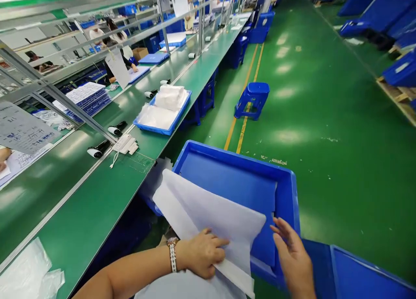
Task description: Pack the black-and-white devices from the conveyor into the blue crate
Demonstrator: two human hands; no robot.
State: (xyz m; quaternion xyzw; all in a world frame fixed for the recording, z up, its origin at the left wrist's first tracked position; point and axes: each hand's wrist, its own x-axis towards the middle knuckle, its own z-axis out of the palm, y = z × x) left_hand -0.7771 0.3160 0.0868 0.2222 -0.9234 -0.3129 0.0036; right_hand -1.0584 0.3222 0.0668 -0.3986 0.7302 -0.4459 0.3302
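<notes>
White paper (208, 203) lies under the left of the hands (205, 253).

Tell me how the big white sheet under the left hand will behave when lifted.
The white sheet is probably floppy, since it bends and creases around the left hand. It looks light for its size, judging by its thin edges.

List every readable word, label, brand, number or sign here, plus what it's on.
None reads clearly enough to quote.
Large hanging sheet, left: marks blurred.
Middle hanging sheet: too small.
Top hanging sheet: too small.
White label on the far-right blue bin: unreadable.
</notes>
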